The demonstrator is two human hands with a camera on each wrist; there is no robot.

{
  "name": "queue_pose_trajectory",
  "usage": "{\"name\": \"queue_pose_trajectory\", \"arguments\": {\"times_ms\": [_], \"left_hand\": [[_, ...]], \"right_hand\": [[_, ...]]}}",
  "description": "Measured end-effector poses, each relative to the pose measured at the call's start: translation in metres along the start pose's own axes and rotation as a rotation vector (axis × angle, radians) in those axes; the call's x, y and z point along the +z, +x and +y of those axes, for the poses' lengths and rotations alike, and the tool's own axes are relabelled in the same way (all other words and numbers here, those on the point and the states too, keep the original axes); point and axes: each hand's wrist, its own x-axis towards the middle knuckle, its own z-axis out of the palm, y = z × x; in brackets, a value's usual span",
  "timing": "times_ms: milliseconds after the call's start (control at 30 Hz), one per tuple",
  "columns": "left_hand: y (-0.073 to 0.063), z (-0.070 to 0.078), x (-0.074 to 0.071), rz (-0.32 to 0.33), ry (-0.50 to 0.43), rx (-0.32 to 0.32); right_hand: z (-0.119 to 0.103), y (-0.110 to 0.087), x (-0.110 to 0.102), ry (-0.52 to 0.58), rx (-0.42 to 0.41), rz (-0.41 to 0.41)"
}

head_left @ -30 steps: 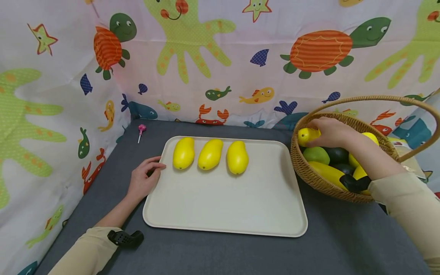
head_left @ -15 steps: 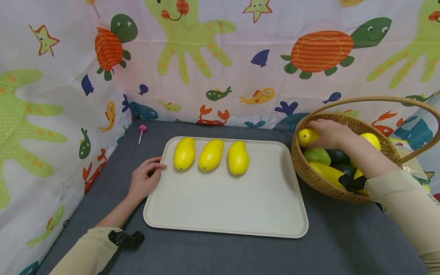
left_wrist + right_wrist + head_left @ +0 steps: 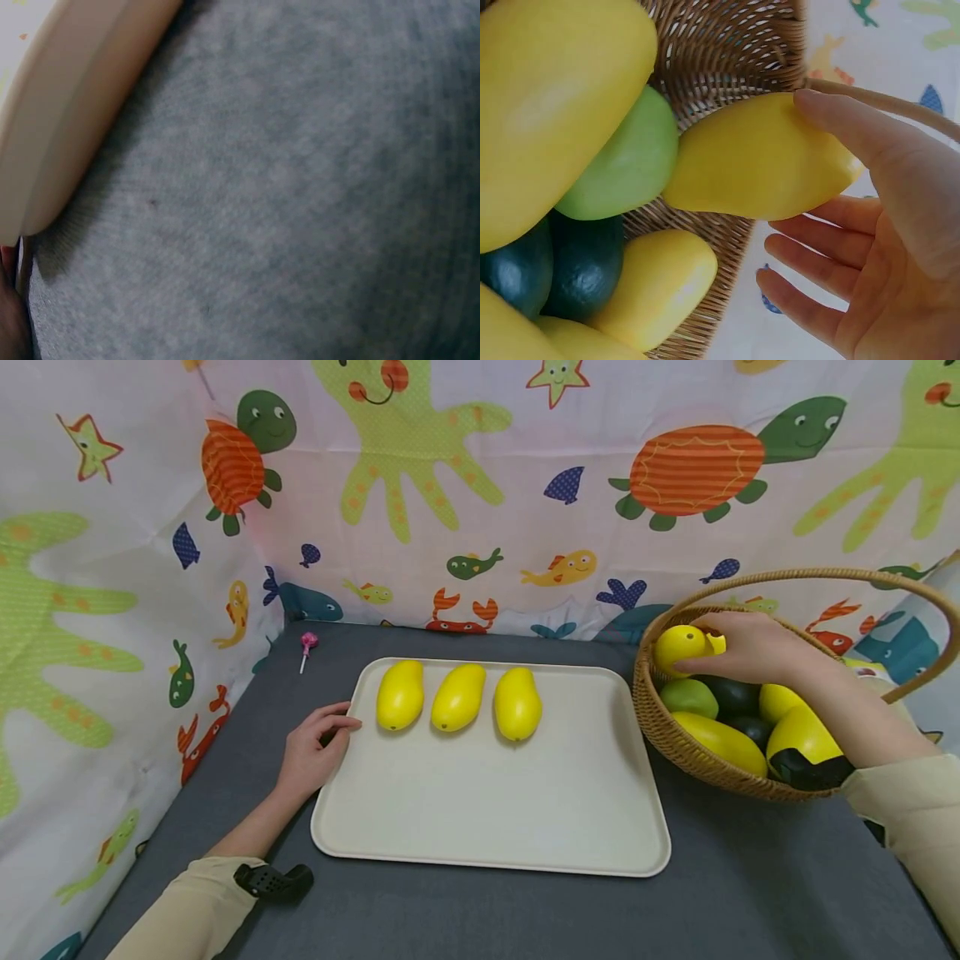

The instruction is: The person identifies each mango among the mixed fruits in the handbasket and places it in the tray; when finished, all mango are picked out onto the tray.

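In the basket's left part, my right hand [image 3: 753, 647] pinches a yellow mango [image 3: 754, 161] between thumb and fingers. The wicker basket [image 3: 678, 756] also holds a green fruit [image 3: 688, 697], dark green fruits [image 3: 585, 262] and more yellow ones [image 3: 723, 743]. My left hand [image 3: 318, 747] rests at the left rim of a cream tray [image 3: 487, 802], fingers relaxed and touching its edge. Along the tray's far side lie a left mango [image 3: 401, 695], a middle mango [image 3: 458, 697] and a right mango [image 3: 518, 703], side by side. The left wrist view shows mostly cloth and the tray's side [image 3: 82, 112].
A pink lollipop [image 3: 307, 647] lies on the grey tablecloth [image 3: 480, 914] at the back left. The basket's tall handle [image 3: 795, 574] arches above my right hand. A sea-animal patterned curtain [image 3: 450, 477] bounds the back and left.
My right hand has shifted its grip, and the mango in it has risen a little and shows more in the head view. The left hand and the tray have stayed put.
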Motion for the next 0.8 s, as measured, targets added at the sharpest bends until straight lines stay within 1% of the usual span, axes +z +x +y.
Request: {"name": "queue_pose_trajectory", "arguments": {"times_ms": [133, 233, 300, 400, 533, 600, 667, 800], "left_hand": [[0.0, -0.001, 0.0, 0.001, 0.017, -0.002], [0.0, -0.001, 0.0, -0.001, 0.019, -0.004], [0.0, 0.0, -0.001, -0.002, 0.021, -0.005], [0.0, 0.0, -0.001, -0.002, 0.021, -0.006], [0.0, 0.001, -0.002, -0.004, 0.025, -0.006], [0.0, 0.001, -0.002, -0.005, 0.027, -0.005], [0.0, 0.001, -0.002, -0.005, 0.027, -0.004], [0.0, 0.001, -0.001, -0.005, 0.023, -0.002]], "right_hand": [[-0.002, -0.014, -0.005, 0.036, 0.023, 0.017], [-0.004, -0.025, -0.007, 0.096, 0.045, 0.035], [-0.006, -0.032, -0.009, 0.14, 0.077, 0.04], [-0.01, -0.041, -0.011, 0.244, 0.14, 0.024], [-0.019, -0.051, -0.014, 0.424, 0.198, -0.011], [-0.024, -0.056, -0.011, 0.516, 0.2, -0.005], [-0.028, -0.059, -0.006, 0.617, 0.179, 0.003], [-0.04, -0.063, 0.012, 0.832, 0.081, 0.052]]}}
